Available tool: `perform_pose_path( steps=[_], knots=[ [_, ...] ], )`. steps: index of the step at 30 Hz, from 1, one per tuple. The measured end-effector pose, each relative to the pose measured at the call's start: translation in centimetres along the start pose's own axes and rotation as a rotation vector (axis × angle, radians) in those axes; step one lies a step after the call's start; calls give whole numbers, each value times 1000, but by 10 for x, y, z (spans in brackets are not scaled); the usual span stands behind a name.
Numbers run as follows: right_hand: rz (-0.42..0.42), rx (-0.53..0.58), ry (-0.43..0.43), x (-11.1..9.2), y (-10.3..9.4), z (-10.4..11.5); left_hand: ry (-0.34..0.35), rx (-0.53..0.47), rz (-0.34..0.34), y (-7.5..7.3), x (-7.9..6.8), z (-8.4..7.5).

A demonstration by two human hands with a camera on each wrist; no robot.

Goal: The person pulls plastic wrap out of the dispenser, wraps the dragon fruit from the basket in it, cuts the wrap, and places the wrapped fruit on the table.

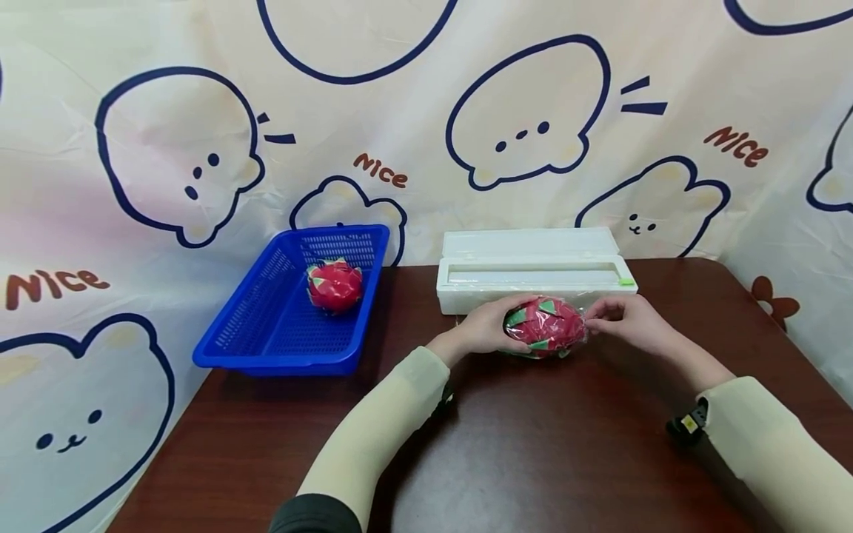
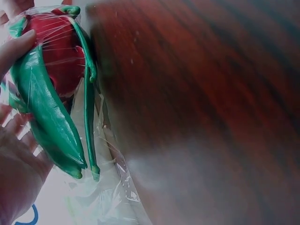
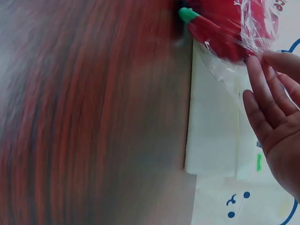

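Observation:
A red dragon fruit with green scales (image 1: 548, 326), wrapped partly in clear plastic film, is held up between both hands over the table. My left hand (image 1: 485, 326) grips its left end, the thumb lying across the film in the left wrist view. At the other end my right hand (image 1: 623, 320) pinches the gathered film (image 3: 257, 44) between thumb and fingertips. Loose film (image 2: 105, 201) trails off the fruit in the left wrist view. Just behind the hands stands a white cling film box (image 1: 533, 296) with its lid raised.
A blue plastic basket (image 1: 352, 361) stands at the table's left, holding a second dragon fruit (image 1: 335, 286). The dark brown wooden table (image 1: 533, 451) runs back to a printed cloth backdrop (image 1: 413, 111). A green slider (image 1: 626, 281) sits on the box's right end.

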State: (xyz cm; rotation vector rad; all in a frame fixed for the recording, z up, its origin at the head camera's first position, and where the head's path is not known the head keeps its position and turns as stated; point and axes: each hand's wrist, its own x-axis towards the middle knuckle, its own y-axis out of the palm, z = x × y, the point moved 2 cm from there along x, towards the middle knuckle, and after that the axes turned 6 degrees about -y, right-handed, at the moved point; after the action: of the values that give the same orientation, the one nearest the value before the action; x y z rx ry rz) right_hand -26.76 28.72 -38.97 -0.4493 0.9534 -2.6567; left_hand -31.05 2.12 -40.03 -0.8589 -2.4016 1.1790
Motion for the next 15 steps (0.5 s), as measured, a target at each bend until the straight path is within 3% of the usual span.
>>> perform_pose_path(
  steps=[10,15],
  knots=[
    [-86,37,10,1,4,-2,8,3,10,0,0,-1],
    [-135,43,62,3,6,-3,16,18,14,-1,1,-2]
  ],
)
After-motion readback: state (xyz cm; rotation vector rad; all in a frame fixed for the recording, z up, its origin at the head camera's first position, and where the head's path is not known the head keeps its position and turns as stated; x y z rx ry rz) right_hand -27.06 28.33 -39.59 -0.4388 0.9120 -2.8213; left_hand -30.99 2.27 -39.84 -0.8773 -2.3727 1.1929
